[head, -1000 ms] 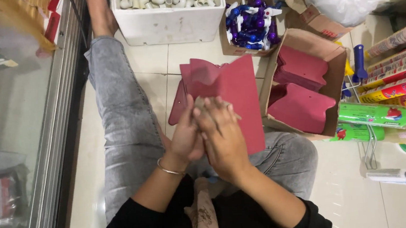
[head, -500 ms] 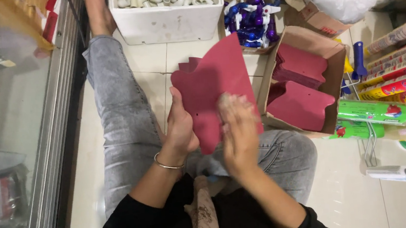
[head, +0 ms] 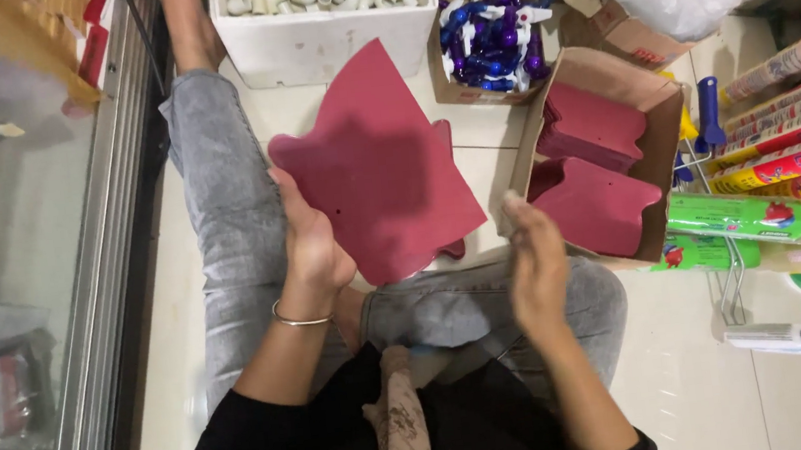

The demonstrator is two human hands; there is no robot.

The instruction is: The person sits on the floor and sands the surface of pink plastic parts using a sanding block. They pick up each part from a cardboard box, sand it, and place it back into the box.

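The right hand (head: 536, 270) has come off the sheet since half a second ago and swung out to lower centre-right, while the card has tipped up flatter toward the camera. Biggest thing first: the tiled floor (head: 694, 373), with open room only at lower right; everything else is hemmed in. At top centre sits a white foam box (head: 322, 40) of pale pipe fittings, its near wall just beyond the sheet's upper tip. Right of centre, an open cardboard box (head: 655, 144) holds stacked maroon cut-outs, probably kept within easy reach of that free hand. Tubes and bottles (head: 787, 130) crowd the right edge. The maroon card sheet (head: 380, 173) is mid-frame above the grey-jeaned knee, held up clear of the floor, likely to look it over. The left hand (head: 309, 249) pinches its lower-left edge, fingers closed on it, thumb in front. The right hand's fingers are loosely spread, holding nothing, just off the sheet's lower-right corner.
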